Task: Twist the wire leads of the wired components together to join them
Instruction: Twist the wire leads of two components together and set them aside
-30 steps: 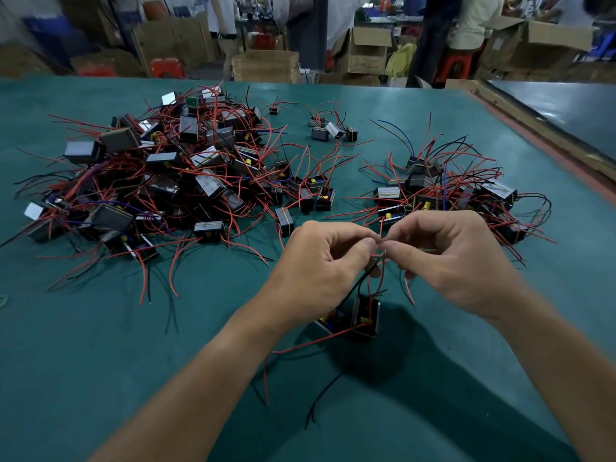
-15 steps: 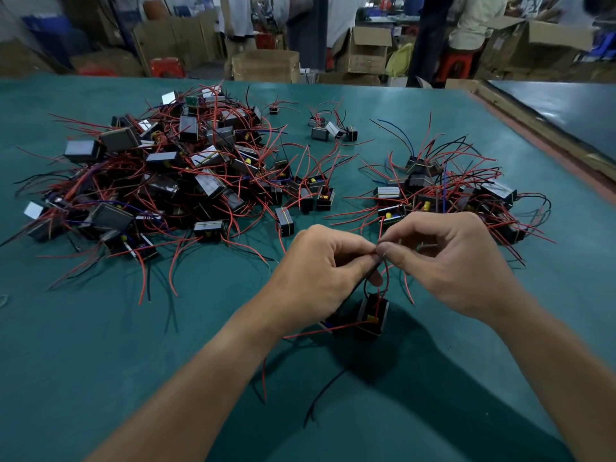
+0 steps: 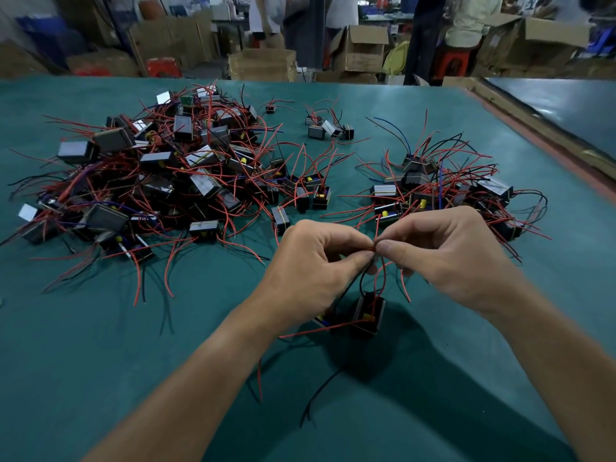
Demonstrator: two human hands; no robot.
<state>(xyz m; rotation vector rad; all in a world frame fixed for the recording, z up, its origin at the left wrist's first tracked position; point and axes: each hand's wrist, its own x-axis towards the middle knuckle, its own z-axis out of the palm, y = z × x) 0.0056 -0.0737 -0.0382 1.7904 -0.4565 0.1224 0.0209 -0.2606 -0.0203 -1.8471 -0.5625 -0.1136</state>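
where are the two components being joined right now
In the head view, the two black wired components are centre frame just below the left hand and right hand, which pinch their leads, nearer the person than the large pile.

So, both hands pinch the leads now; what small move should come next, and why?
Probably roll the wire leads between the right hand's thumb and forefinger while the left hand holds them firm. Both hands pinch the leads at one spot, fingertips meeting, and the two components sit just below; how tight the twist is cannot be seen.
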